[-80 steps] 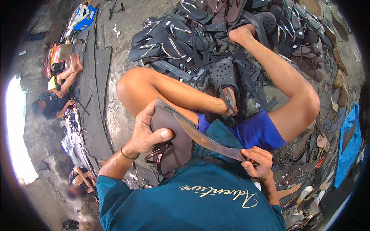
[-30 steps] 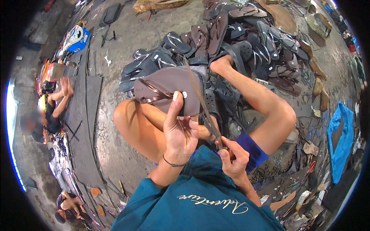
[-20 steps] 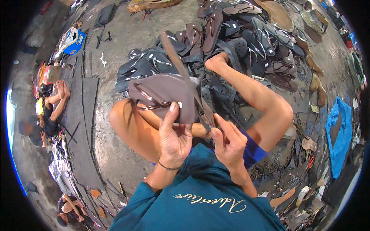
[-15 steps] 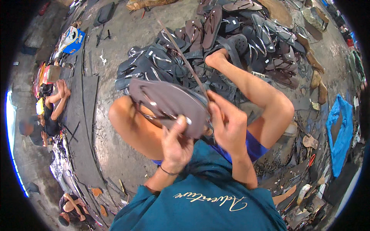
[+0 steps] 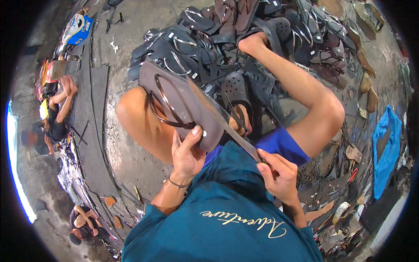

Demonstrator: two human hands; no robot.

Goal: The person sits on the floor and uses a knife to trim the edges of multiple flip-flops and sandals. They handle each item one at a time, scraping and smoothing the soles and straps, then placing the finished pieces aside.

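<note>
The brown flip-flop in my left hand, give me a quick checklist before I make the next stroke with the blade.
1. Left hand grips the brown flip-flop at its near end: ok.
2. Right hand holds the long blade at its near end: ok.
3. Blade lies along the flip-flop's right edge: ok.
4. Left thumb away from the blade edge: cannot tell, it sits close.
5. Bare knee under the sole, out of the blade's path: cannot tell.

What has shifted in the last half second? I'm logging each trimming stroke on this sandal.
The right hand has drawn the long blade back from the brown flip-flop's edge toward the body. The left hand has tipped the sandal down toward the left knee. Both grips and the sandal pile are unchanged.
</note>
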